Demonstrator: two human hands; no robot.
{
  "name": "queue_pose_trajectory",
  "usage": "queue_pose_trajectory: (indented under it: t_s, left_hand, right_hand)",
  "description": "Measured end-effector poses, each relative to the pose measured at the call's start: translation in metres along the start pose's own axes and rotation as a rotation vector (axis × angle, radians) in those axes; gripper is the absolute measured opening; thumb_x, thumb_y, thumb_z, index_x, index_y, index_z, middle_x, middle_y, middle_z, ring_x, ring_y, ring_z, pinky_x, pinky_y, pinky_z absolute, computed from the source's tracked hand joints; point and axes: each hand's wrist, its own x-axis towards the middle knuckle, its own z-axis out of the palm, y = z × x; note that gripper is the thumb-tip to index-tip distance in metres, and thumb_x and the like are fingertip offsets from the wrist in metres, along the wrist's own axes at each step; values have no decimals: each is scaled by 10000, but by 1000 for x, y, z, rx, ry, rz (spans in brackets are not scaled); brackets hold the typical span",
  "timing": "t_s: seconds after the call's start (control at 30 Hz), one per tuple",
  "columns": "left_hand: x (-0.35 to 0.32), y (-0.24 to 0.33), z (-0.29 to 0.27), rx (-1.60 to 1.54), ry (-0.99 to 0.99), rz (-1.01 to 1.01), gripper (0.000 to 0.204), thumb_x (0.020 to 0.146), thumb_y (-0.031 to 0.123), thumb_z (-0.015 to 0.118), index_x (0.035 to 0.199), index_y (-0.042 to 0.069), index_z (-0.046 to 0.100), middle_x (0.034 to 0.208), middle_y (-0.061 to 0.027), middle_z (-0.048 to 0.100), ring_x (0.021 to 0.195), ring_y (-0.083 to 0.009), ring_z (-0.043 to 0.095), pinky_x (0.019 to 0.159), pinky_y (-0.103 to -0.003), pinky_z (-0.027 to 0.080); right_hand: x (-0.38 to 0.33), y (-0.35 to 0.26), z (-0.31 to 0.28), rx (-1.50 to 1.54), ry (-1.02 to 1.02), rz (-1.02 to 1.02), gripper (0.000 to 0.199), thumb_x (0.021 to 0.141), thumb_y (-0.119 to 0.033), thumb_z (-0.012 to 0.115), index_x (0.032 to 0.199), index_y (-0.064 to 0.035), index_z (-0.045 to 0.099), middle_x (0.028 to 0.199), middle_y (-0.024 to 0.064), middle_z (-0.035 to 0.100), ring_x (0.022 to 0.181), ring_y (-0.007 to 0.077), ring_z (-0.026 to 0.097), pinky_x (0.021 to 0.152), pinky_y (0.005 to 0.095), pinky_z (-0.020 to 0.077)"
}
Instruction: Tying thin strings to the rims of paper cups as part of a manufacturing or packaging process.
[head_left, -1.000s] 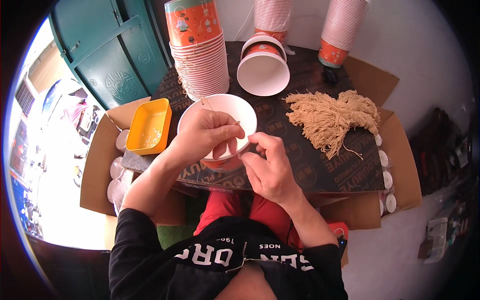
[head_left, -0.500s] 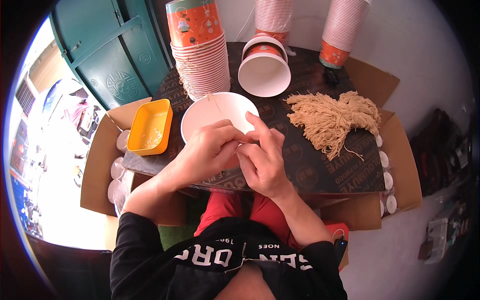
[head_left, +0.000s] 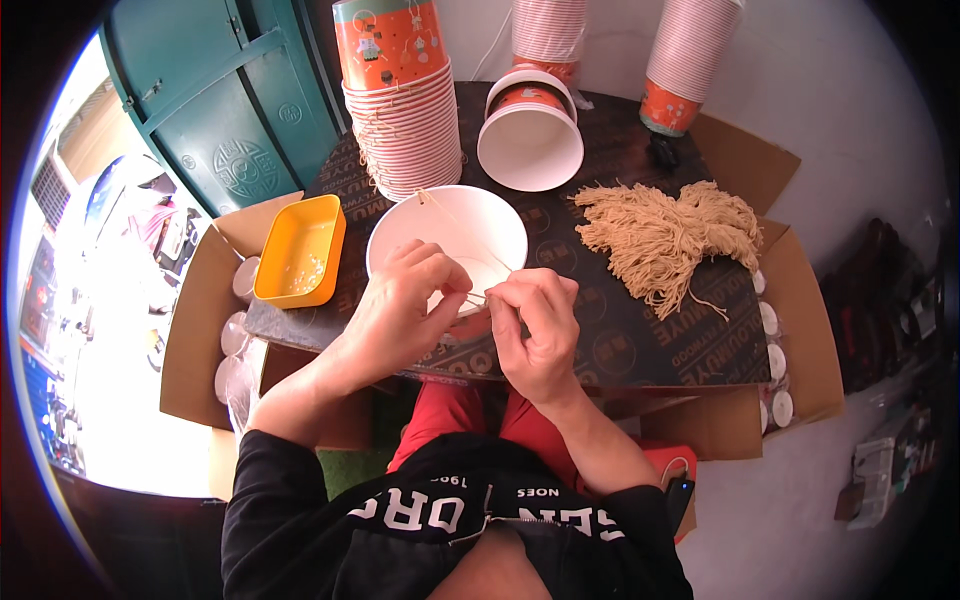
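Note:
A white-lined paper bucket (head_left: pixel 470 215) stands at the near middle of the table, its mouth tilted toward me. A thin beige string (head_left: pixel 504 263) comes from the far side of its rim and runs across the mouth to my fingers. Over the near rim, my left hand (head_left: pixel 405 298) pinches the string between thumb and forefinger. Close beside it, my right hand (head_left: pixel 537 325) also pinches the string with its fingertips. Whether there is a knot between the fingers is too small to tell. A loose bundle of beige strings (head_left: pixel 665 235) lies to the right.
Behind the bucket rises a tall stack of orange paper buckets (head_left: pixel 410 140). More buckets (head_left: pixel 530 150) lie on their side, and wrapped stacks (head_left: pixel 672 100) stand at the back. A yellow tray (head_left: pixel 335 245) with small whitish bits sits left. Cardboard boxes (head_left: pixel 195 340) flank the dark table (head_left: pixel 650 345).
My hands have drawn slightly apart, and my right forefinger has come down into a pinch. The bucket has shifted a little right. The string now shows across its mouth.

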Motion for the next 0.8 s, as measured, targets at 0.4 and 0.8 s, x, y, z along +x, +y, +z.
queue_pose_trajectory:
  t_s: [0.4,0.8]
  left_hand:
    - [-6,6,5,-47,0,126,196,714,-69,664,855,46,588,832,-78,619,816,-281,594,727,-368,459]
    - [0,0,10,-109,38,200,206,728,-34,718,871,42,591,789,-77,626,785,-292,602,758,-391,464]
  right_hand:
    - [-1,-5,1,3,-31,92,181,782,21,708,882,-87,602,775,19,558,722,205,571,768,354,346]
    - [3,-5,-6,7,-97,104,167,778,3,730,859,-90,616,779,20,573,738,213,579,776,362,362]
